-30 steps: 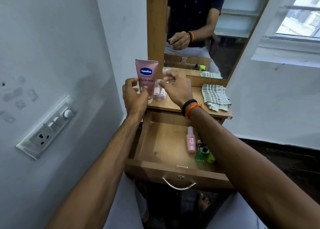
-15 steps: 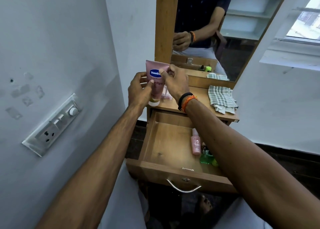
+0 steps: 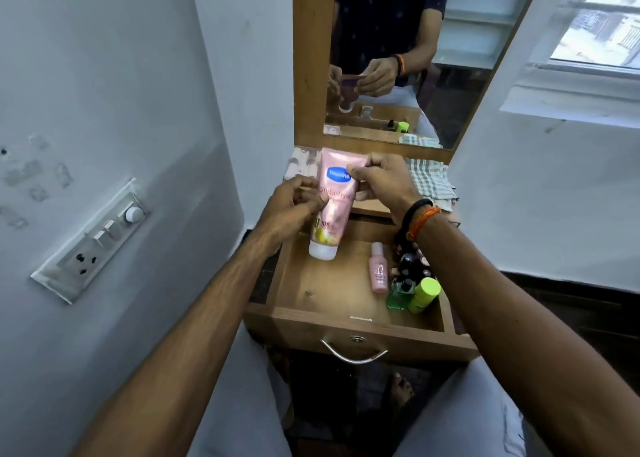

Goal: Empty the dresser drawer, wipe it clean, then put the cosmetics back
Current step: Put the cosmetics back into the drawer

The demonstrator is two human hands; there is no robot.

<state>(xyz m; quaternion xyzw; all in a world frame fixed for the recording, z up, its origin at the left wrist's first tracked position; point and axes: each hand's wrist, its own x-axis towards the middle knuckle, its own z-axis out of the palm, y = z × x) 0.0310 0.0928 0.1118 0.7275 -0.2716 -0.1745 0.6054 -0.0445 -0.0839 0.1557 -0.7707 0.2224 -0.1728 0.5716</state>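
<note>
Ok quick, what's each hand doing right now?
Left hand: closed on the pink tube, at its middle.
Right hand: closed on the tube's top end.

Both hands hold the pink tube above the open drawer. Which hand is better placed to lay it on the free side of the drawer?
Probably the left hand. It grips the tube at mid-body, above the bare left floor of the drawer. The right hand only pinches the top, above the bottles.

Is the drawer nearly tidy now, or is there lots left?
Partly done. Several bottles, like the pink bottle, lie in the drawer. Both hands, left hand and right hand, hold the Vaseline tube above it. A clear packet waits on the dresser top beside the checked cloth.
</note>
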